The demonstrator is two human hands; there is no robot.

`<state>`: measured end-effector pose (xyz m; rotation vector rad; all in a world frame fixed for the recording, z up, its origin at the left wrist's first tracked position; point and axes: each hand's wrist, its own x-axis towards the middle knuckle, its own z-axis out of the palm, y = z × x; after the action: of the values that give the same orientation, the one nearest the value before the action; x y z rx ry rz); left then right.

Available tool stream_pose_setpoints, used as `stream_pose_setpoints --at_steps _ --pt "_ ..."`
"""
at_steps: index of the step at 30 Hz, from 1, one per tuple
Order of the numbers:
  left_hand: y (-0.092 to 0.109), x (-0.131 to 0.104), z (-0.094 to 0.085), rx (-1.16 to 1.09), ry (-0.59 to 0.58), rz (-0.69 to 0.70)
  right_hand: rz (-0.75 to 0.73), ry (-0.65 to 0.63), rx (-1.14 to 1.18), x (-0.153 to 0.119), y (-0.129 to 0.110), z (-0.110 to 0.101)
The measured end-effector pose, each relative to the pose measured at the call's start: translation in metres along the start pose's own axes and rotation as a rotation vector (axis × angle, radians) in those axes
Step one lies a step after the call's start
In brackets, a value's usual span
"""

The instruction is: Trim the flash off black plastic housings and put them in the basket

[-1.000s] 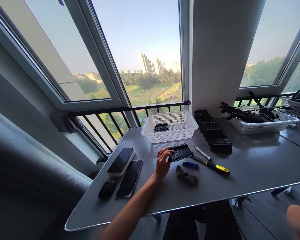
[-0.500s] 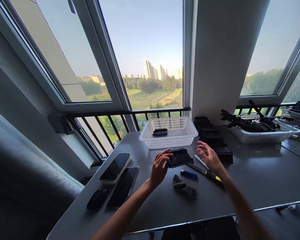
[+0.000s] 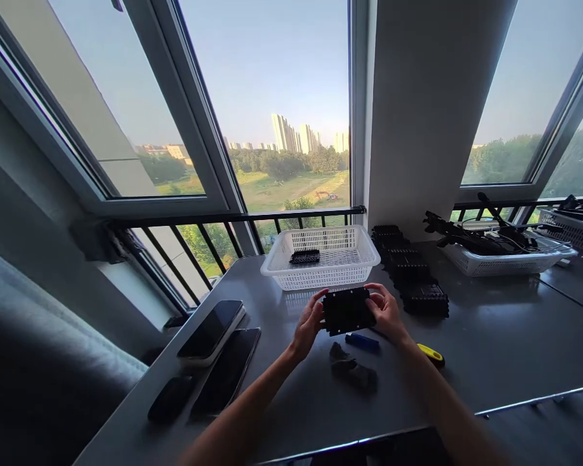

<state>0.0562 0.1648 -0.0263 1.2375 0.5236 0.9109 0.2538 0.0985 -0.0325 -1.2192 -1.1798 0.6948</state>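
A flat black rectangular part (image 3: 348, 312) with small holes along its edges is held up over the table between my two hands. My left hand (image 3: 309, 329) grips its left edge, and my right hand (image 3: 387, 313) holds the right edge with the thumb on its face. Just behind it stands a white basket (image 3: 320, 279) with a small black part (image 3: 305, 257) inside. Below the held part lie a blue lighter (image 3: 363, 342) and a crumpled dark cloth (image 3: 352, 370). A yellow-and-black tool (image 3: 431, 354) is partly hidden by my right arm.
Several black parts (image 3: 411, 265) form a row right of the basket. Farther right, another white basket (image 3: 500, 263) holds black items and cables. Two phones (image 3: 212, 329) (image 3: 227, 372) and a black rounded object (image 3: 171, 398) lie at the left of the grey table (image 3: 490, 336).
My right hand has moved left and taken hold of the black part's right edge. The part now shows a smoother face. The camera view has shifted slightly.
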Motion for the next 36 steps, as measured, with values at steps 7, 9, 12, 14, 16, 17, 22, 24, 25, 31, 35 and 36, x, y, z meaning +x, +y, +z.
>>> stream_pose_setpoints --at_steps 7,9,12,14,16,17,22,24,25,31,35,36 --pt "-0.008 0.001 -0.004 0.148 0.222 0.035 0.044 -0.035 -0.495 -0.007 -0.002 -0.01" --pt "-0.007 0.004 -0.012 0.195 0.365 0.109 0.091 -0.076 -0.668 -0.009 -0.003 -0.019" --pt "-0.008 0.008 -0.022 0.208 0.467 0.16 0.17 -0.158 -0.855 -0.012 -0.004 -0.033" --pt "-0.01 0.009 -0.025 0.204 0.485 0.16 0.217 -0.208 -0.923 -0.014 -0.006 -0.04" --pt "-0.014 0.009 -0.026 0.204 0.497 0.162 0.248 -0.256 -0.95 -0.016 -0.007 -0.045" --pt "-0.015 0.008 -0.026 0.203 0.501 0.165 0.258 -0.278 -0.952 -0.017 -0.008 -0.046" --pt "-0.02 0.009 -0.028 0.198 0.53 0.182 0.268 -0.336 -0.911 -0.016 -0.004 -0.048" --pt "-0.021 0.01 -0.029 0.196 0.539 0.186 0.272 -0.341 -0.865 -0.015 -0.001 -0.05" --pt "-0.021 0.011 -0.03 0.196 0.541 0.186 0.274 -0.346 -0.832 -0.014 0.001 -0.051" --pt "-0.023 0.012 -0.032 0.207 0.552 0.188 0.266 -0.392 -0.542 -0.012 0.003 -0.056" --pt "-0.024 0.012 -0.032 0.223 0.566 0.186 0.241 -0.363 -0.364 -0.011 0.003 -0.054" --pt "-0.024 0.012 -0.032 0.228 0.569 0.186 0.231 -0.354 -0.324 -0.011 0.002 -0.054"
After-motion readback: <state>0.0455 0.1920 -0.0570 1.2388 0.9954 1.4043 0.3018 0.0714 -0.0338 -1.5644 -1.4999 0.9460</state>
